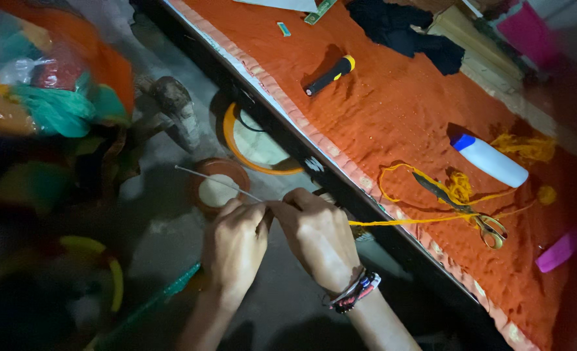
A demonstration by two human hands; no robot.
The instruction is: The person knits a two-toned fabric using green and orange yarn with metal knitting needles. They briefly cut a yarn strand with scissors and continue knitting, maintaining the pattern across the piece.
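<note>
- Looking down from the head view, both hands meet just off the edge of the orange cloth [399, 97] — the left hand [234, 246] pinches a thin needle [217, 182], fingers closed around its near end.
- The right hand [319, 237], also pinched shut, holds yellow thread [405, 221] running back over the cloth to the scissors [460, 208].
- Whether the thread has entered the needle I cannot tell — threading looks unfinished.
- A torch [329, 75] and a white bottle [493, 161] lie untouched.

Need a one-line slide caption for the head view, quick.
Left hand and right hand pinch a thin needle with yellow thread, beside scissors on orange cloth.
</note>
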